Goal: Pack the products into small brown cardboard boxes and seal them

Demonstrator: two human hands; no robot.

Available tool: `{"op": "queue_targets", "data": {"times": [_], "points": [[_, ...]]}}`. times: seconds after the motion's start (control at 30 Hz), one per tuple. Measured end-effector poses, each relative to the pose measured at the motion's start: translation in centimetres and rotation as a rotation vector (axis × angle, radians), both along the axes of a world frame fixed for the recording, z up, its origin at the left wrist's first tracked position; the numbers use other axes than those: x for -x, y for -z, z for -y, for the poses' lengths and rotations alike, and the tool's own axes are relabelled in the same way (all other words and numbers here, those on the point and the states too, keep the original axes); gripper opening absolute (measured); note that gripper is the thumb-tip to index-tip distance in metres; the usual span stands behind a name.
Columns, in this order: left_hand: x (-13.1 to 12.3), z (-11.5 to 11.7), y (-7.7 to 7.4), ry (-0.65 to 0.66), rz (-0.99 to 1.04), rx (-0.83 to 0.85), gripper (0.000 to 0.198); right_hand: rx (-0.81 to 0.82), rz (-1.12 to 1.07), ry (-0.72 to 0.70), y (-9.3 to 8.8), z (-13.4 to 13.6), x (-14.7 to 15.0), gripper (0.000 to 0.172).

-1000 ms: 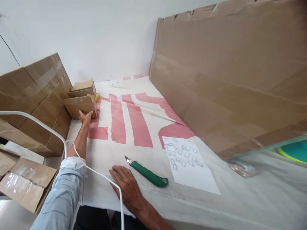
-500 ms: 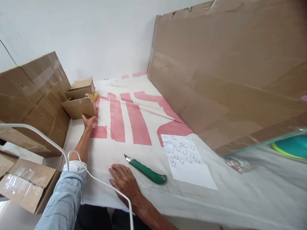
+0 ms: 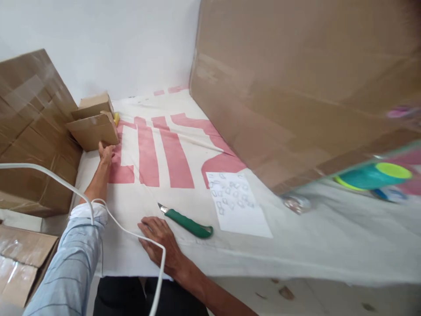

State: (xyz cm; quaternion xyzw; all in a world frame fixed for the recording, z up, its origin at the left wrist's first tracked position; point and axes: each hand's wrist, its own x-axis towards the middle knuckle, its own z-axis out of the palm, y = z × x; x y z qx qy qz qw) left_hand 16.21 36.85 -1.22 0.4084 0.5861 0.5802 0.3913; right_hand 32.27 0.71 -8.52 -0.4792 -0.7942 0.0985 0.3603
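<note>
My left hand (image 3: 105,153) reaches to the front of a small open cardboard box (image 3: 94,132) at the back left and touches its lower edge; whether the fingers grip it is hard to see. My right hand (image 3: 161,241) lies on the cloth near the front edge, fingers spread and holding nothing. Just beyond it is a green-handled cutter (image 3: 189,224), its blade pointing left. Right of the cutter, a white sheet (image 3: 243,219) with small pencilled shapes lies flat. A white cable (image 3: 131,232) passes across in front of both arms.
Large cardboard boxes stand at the left (image 3: 33,131) and right (image 3: 279,87). A taped box (image 3: 23,259) is at the lower left. At the right are a clear plastic packet (image 3: 297,204) and a teal and yellow item (image 3: 365,176). White cloth with red print (image 3: 179,160) covers the table.
The view has swung to the right, so most things appear further left and more shows at the right. My left hand has come slightly away from the box front; my right hand still rests on the cloth.
</note>
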Motion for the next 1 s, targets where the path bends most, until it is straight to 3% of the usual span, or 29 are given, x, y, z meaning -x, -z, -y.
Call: {"op": "queue_targets", "data": {"times": [0.17,0.3,0.47,0.57,0.7,0.83,1.0], "points": [[-1.2,4.2,-0.4,0.041,0.054,-0.028,0.089,0.004,-0.015,-0.022,-0.3,-0.6,-0.4,0.024],[-1.5,9.9,-0.4,0.163,0.09,-0.064,0.068,-0.06,-0.066,-0.055,0.0,-0.7,-0.6,0.018],[-1.5,17.5,-0.2,0.299,0.072,-0.059,0.065,-0.176,-0.121,-0.012,-0.3,-0.8,-0.8,0.021],[-1.5,22.1,0.1,0.384,0.038,-0.057,0.058,-0.225,-0.122,0.07,-1.0,-0.7,-2.0,0.025],[-0.9,28.1,0.0,0.491,-0.007,-0.056,0.045,-0.201,-0.023,0.312,-1.2,0.1,-5.3,0.021],[1.2,32.6,-1.2,0.599,-0.14,-0.134,0.035,-0.104,0.115,0.454,0.1,1.0,-8.1,0.024],[4.9,36.2,-4.3,0.581,-0.453,-0.458,0.026,-0.086,0.159,0.456,2.9,1.9,-9.2,0.026]]}}
